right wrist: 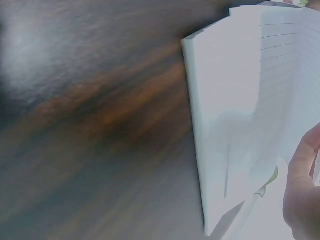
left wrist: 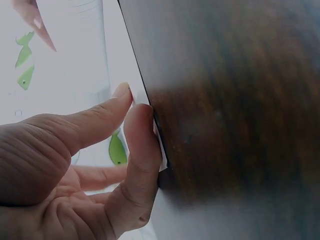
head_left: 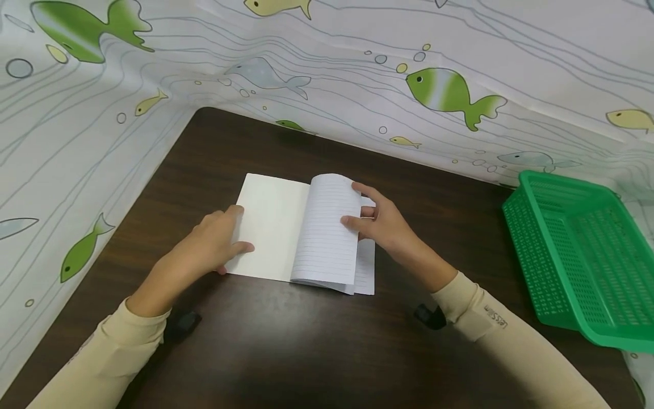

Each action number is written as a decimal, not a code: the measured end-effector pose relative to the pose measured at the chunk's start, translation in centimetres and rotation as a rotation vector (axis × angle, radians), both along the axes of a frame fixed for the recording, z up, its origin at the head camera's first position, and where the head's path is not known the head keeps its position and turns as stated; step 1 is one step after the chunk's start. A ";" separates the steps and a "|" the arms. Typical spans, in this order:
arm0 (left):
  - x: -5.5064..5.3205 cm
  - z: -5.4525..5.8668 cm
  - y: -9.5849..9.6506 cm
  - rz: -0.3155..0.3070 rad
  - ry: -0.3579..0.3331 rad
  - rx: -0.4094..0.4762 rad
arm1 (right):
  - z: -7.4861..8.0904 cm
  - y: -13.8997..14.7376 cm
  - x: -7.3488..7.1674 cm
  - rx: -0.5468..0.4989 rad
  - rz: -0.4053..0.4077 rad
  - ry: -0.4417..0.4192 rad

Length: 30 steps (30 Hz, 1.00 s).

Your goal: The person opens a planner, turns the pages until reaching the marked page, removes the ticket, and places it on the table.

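An open notebook point(head_left: 268, 227) lies on the dark table, its left side blank cream and its right side lined. My left hand point(head_left: 212, 241) holds the left edge of the notebook, thumb on top of the blank page and other fingers at the edge and beneath. In the left wrist view, thumb and finger pinch that thin edge. My right hand point(head_left: 383, 221) pinches the outer edge of a lifted lined page point(head_left: 329, 233), which bows up from the spine. More lined pages point(right wrist: 225, 100) lie under it, showing at the right.
A green plastic basket point(head_left: 562, 255) stands at the table's right side. The dark wooden table point(head_left: 306, 346) is backed by a white wall covering point(head_left: 347, 57) printed with fish, which also runs along the left side.
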<state>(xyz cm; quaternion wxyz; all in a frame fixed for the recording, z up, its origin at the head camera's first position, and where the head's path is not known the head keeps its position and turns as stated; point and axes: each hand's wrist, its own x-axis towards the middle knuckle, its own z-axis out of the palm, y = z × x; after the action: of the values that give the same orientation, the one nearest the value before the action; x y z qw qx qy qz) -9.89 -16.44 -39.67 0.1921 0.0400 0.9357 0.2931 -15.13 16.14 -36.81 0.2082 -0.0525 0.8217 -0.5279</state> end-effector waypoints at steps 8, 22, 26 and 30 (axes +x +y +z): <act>-0.2 0.0 -0.1 0.052 -0.024 -0.005 | 1.1 -0.2 -0.1 0.052 -0.043 -0.053; -0.4 0.2 0.1 0.068 -0.033 -0.004 | 1.9 -1.0 -0.1 -0.103 -0.040 -0.159; -0.5 0.4 -0.1 0.052 -0.035 -0.004 | 2.0 -1.6 0.0 -0.172 -0.022 -0.161; -0.5 0.5 -0.3 0.034 -0.041 0.000 | 2.1 -2.2 0.0 -0.199 -0.003 -0.155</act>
<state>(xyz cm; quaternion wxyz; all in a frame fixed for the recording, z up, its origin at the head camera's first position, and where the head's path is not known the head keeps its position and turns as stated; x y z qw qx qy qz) -10.44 -16.71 -39.13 0.2061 0.0182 0.9321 0.2972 -15.15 13.90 -34.74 0.2641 -0.0305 0.7468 -0.6096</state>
